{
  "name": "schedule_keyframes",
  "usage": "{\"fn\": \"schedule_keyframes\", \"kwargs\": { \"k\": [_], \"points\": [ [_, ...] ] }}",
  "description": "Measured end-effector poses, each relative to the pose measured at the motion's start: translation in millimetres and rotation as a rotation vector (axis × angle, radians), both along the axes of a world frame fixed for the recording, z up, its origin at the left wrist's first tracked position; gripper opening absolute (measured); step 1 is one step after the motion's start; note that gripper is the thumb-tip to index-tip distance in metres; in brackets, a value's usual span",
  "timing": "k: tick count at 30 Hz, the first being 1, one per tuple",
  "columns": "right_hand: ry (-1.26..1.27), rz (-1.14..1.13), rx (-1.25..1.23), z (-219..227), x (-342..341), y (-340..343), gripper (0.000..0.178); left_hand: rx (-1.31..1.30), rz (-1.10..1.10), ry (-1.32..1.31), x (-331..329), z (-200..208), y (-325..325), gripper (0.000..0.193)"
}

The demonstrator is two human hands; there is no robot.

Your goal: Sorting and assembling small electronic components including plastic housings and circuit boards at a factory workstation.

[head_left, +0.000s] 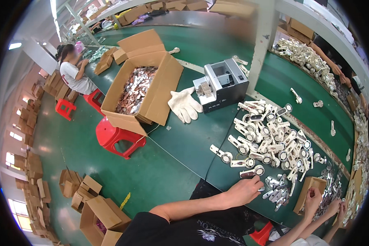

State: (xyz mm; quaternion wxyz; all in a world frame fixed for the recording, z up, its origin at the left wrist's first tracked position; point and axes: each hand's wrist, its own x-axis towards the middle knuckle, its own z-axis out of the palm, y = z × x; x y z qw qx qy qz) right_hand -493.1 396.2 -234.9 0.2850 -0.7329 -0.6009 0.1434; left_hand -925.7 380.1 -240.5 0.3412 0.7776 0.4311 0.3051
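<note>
The left hand (242, 192) was curled beside a round-ended cream plastic part (252, 172) on the green bench (186, 149), its fingers' grip unclear. Rightward lay small silver metal pieces (278, 191). The right hand (313, 199) partly hid a brown cardboard box (302, 196), its bent fingers' hold impossible to tell.

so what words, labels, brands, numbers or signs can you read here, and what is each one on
Black shirt: pale lettering by a flower print, partly legible, but I don't copy out printed words.
Grey and black machine: small pale marks on its front, too small to read.
Large open cardboard box: no lettering I can make out.
</note>
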Motion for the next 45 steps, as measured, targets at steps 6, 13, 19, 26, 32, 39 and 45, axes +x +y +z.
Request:
{"fn": "schedule_keyframes", "kwargs": {
  "k": [6, 13, 19, 26, 32, 39, 45],
  "points": [
    [-0.081, 0.049, -0.033, 2, 10, -1, 0.008, 0.078, 0.029, -0.037, -1, 2, -10, 0.030],
    [-0.162, 0.025, 0.290, 64, -54, 4, 0.013, 0.073, 0.078, -0.211, -24, 30, -26, 0.024],
    [-0.163, 0.211, 0.376, 90, -132, 33, 0.014, 0.186, 0.233, -0.478, -69, 78, 8, 0.016],
    [-0.088, 0.487, 0.374, 131, -301, 116, 0.007, 0.519, 0.422, -0.545, -233, 166, 43, 0.019],
    [-0.097, 0.891, 0.206, 246, -580, 186, 0.004, 0.362, 0.900, -0.451, -409, 225, 18, 0.014],
    [-0.141, 1.302, 0.239, 311, -853, 250, 0.010, 0.041, 1.405, -0.379, -602, 238, -47, 0.010],
    [-0.109, 1.159, 0.447, 337, -981, 356, 0.023, 0.101, 1.527, -0.086, -783, 148, 39, 0.039]
  ]
}}
